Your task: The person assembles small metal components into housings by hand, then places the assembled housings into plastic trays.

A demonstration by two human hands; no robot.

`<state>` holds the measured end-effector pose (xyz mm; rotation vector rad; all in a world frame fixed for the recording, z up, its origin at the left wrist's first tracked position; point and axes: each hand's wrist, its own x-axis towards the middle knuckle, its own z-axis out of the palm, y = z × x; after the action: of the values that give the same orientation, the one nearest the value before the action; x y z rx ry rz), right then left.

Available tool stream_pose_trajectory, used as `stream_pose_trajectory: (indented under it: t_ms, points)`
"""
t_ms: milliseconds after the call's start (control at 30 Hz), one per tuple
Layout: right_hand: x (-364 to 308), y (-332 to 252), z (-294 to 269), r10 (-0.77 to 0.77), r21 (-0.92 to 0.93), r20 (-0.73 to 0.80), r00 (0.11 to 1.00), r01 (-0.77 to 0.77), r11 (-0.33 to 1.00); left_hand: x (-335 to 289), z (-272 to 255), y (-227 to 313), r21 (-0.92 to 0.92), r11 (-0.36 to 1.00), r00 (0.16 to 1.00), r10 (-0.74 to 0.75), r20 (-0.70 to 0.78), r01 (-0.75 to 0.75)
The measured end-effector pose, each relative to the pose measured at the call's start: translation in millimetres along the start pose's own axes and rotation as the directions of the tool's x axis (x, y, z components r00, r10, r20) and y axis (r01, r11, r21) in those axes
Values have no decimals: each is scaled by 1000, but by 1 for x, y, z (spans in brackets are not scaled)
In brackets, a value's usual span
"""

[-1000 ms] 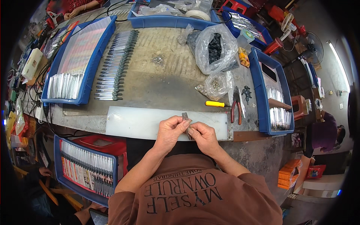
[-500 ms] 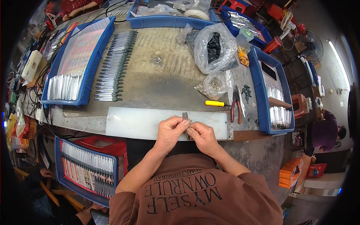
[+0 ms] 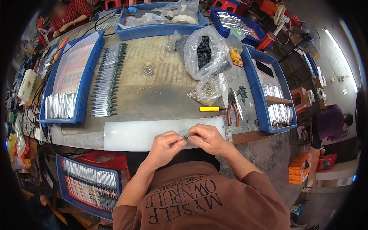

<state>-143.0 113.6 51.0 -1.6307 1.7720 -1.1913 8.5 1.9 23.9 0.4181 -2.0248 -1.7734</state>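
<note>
I see left hand (image 3: 165,145) and right hand (image 3: 206,138) meet at the bench's near edge, over the white sheet (image 3: 138,135); both pinch one small grey metal part (image 3: 186,137) between their fingertips

A small assembly workshop. A worn bench (image 3: 153,101) carries a row of metal parts (image 3: 107,80) at its middle; left of them a blue tray (image 3: 82,99) of packed pieces, right of them bagged black parts (image 3: 203,51), pliers (image 3: 231,113) and a yellow-handled screwdriver (image 3: 210,109).
</note>
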Motion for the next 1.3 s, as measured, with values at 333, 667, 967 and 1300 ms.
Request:
stream_pose_trajectory:
  t_ms: [333,667,967,1300]
  points:
    - [2,1,-2,-71,-58,63,996,74,996,3,7,3,101,994,992,18,129,-31]
    - [11,3,19,304,193,-248,920,-260,946,17,24,-5,517,832,924,337,-182,-202]
    - [36,22,-4,197,8,-130,972,-198,980,33,6,-14,737,629,889,450,-84,-248]
    - [170,95,-116,-120,-631,-275,954,-85,771,38,-3,-29,790,578,901,427,-77,-206]
